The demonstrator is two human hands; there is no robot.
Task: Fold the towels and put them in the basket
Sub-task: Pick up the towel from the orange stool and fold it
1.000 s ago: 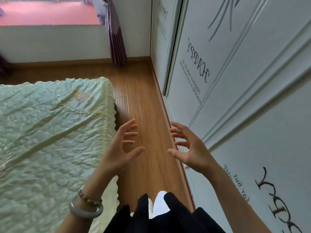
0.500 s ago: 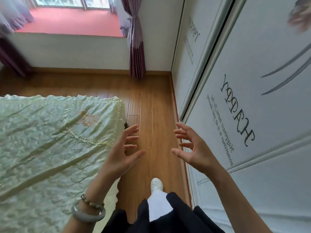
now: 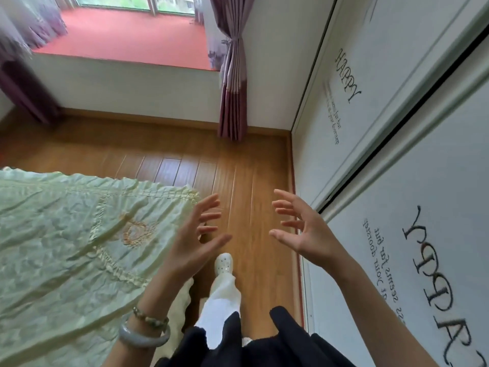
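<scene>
No towel and no basket are in view. My left hand is raised in front of me over the corner of the bed, fingers spread and holding nothing. My right hand is raised beside it, palm facing the left hand, fingers spread and empty. The two hands are apart, with the wooden floor showing between them.
A bed with a pale green quilted cover fills the left. White sliding wardrobe doors run along the right. A narrow strip of wooden floor lies between them. A purple curtain and a red window ledge stand ahead. My white shoe steps forward.
The view has tilted up and moved forward along the floor strip; the window ledge and curtain show more. A white shoe has stepped into view. Both hands stay raised and spread.
</scene>
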